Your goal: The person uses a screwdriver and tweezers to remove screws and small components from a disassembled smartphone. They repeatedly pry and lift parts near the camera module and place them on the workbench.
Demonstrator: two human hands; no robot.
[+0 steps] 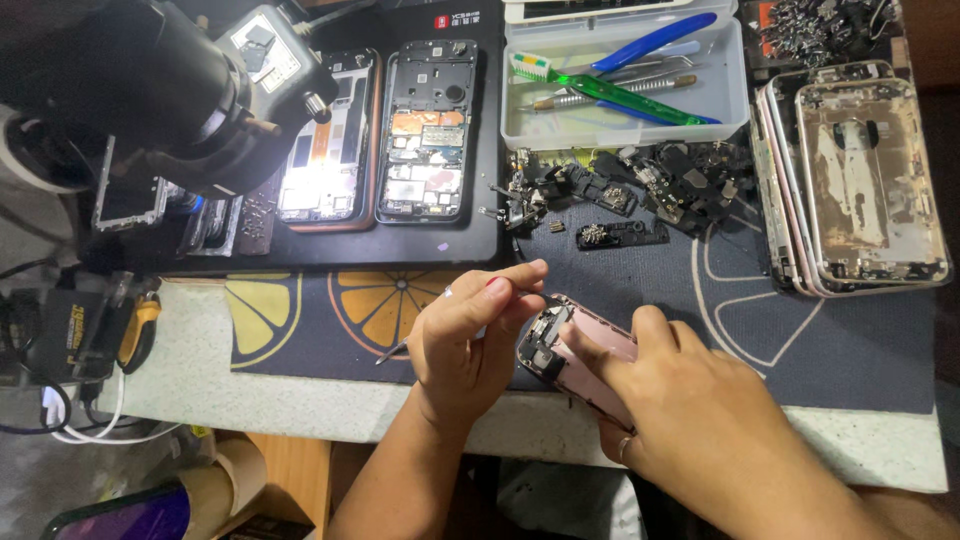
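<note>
Table (330,400): pale speckled top under a dark mat (620,290) printed with orange slices; both hands work at its near edge.
Microscope (150,90): large black head, far to the left of and beyond the left hand.
Opened phones (425,130): two lie side by side on a black pad, beyond the left hand, backs off and boards bare.
Metal phone housings (860,170): a fanned stack, at least three, well beyond the right hand to its right.
Clear tray (625,85): straight beyond the hands; holds a green toothbrush, blue-handled pliers and some thin metal tools, too overlapped to count.
Loose parts (640,190): a scatter of small black pieces between the tray and the hands, too many to count.
Pink phone housing (575,350): one, tilted up off the table, touching both hands. Probably light and stiff, its shell smooth and apt to slip, the exposed parts at its top end delicate; best held by the long edges.
Right hand (690,410): its grip is closed around the housing's lower half, forefinger pressed on the back.
Left hand (470,335): its grip pinches a thin metal tool (400,347), one, with thumb and fingertips closed tight.
</note>
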